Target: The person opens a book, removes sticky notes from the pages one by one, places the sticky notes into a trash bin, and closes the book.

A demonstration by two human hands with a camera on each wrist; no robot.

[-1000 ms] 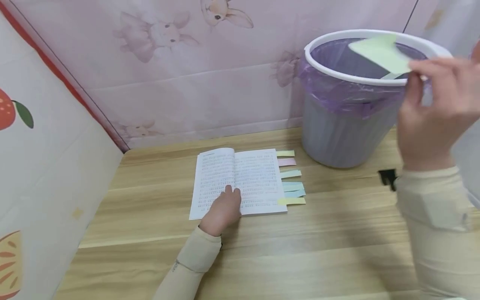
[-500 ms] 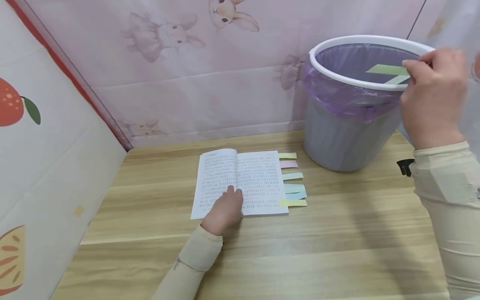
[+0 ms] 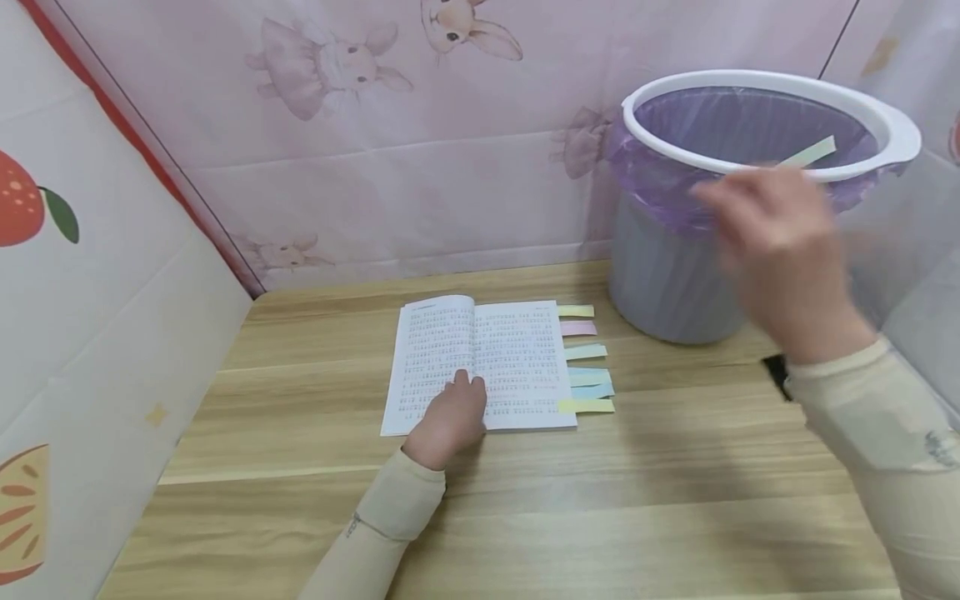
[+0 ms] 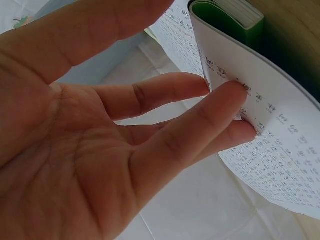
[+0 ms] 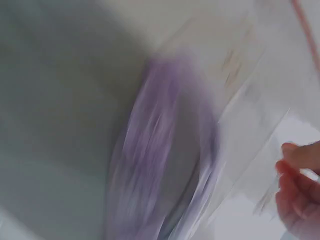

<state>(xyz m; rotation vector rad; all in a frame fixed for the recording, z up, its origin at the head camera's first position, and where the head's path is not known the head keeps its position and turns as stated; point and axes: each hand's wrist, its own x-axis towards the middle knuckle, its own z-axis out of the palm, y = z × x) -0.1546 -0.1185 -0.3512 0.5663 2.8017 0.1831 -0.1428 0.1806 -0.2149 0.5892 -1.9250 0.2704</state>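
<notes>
An open book (image 3: 517, 358) with printed pages lies on the wooden table. My left hand (image 3: 450, 421) rests on its lower middle, by the gutter. In the left wrist view, the extended fingertips (image 4: 232, 95) press on a page and the thumb stands apart. Coloured sticky tabs (image 3: 588, 406) in yellow, pink, green and blue stick out along the book's right edge. My right hand (image 3: 783, 254), blurred, is in front of the bin (image 3: 667, 267), its fingers loosely bent with nothing seen between them. A pale green paper strip (image 3: 813, 153) shows inside the bin's rim.
The grey bin has a white rim (image 3: 896, 137) and a purple liner bag (image 3: 660, 187) folded over its outside. It stands at the table's back right, against a pink curtain-like backdrop (image 3: 450, 192). A white patterned sheet (image 3: 112, 333) borders the left side.
My right hand held a light green sticky note over the bin; it has let go and moved left and down, in front of the rim. My left hand has stayed on the book.
</notes>
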